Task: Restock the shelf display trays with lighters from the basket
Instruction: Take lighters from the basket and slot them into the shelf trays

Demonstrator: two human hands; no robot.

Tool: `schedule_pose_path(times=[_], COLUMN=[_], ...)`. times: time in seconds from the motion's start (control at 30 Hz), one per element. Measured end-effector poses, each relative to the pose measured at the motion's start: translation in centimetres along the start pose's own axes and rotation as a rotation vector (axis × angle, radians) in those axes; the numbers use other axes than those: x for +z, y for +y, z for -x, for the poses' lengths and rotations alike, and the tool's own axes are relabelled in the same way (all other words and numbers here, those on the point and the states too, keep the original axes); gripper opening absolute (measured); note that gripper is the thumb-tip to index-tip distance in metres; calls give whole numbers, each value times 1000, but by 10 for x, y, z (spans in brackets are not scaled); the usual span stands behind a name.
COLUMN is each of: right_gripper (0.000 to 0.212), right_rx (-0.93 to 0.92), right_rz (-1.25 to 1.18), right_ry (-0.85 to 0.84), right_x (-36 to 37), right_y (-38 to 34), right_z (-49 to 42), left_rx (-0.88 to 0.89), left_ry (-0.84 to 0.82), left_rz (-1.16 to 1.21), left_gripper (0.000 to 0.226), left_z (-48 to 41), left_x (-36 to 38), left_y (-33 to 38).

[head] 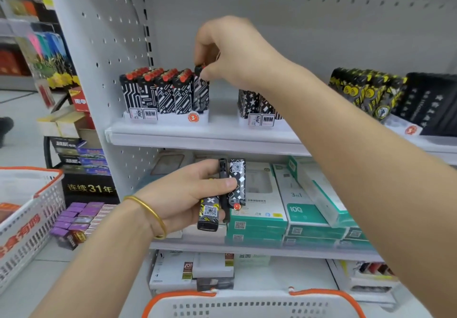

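My right hand (230, 53) pinches the red top of a black-and-white patterned lighter (200, 92) standing at the right end of the left display tray (170, 118) on the upper shelf. That tray holds several black-and-white lighters with red caps. My left hand (188, 194), with a gold bangle on the wrist, grips three lighters (226, 194) in front of the middle shelf: one black-and-white, one dark, one with yellow marks. A second tray (259, 121) with starred lighters sits partly behind my right forearm. The white basket's orange rim (252, 298) shows at the bottom edge.
A tray of yellow-and-black lighters (366, 95) and a black box (435, 105) stand at the upper shelf's right. Green-and-white boxes (296, 213) fill the middle shelf. Another white basket (27, 209) sits at left beside stacked purple packs (74, 221).
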State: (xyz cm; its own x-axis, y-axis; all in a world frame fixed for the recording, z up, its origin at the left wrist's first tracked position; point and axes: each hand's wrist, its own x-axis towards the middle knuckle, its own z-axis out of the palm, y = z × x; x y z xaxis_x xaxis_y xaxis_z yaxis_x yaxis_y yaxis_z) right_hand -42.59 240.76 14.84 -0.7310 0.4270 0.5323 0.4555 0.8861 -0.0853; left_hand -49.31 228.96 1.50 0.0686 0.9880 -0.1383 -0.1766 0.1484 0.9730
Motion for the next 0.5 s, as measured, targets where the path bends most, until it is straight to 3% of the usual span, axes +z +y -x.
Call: schedule_pose_path(times=[0.27, 0.37, 0.43, 0.5], right_gripper=[18, 31, 33, 28], right_rx=[32, 25, 24, 38], right_rz=[53, 97, 58, -67], right_ry=[-42, 39, 106, 28], right_x=[8, 2, -8, -15], right_y=[-7, -10, -17, -22], right_z=[0, 14, 36, 65], left_rx=[-15, -8, 0, 14], left_ry=[2, 6, 1, 10], left_rz=[26, 19, 19, 23], left_gripper=[36, 38, 37, 34], left_z=[-3, -3, -2, -1], left_x=[-2, -2, -2, -2], left_y=[-4, -6, -8, -9])
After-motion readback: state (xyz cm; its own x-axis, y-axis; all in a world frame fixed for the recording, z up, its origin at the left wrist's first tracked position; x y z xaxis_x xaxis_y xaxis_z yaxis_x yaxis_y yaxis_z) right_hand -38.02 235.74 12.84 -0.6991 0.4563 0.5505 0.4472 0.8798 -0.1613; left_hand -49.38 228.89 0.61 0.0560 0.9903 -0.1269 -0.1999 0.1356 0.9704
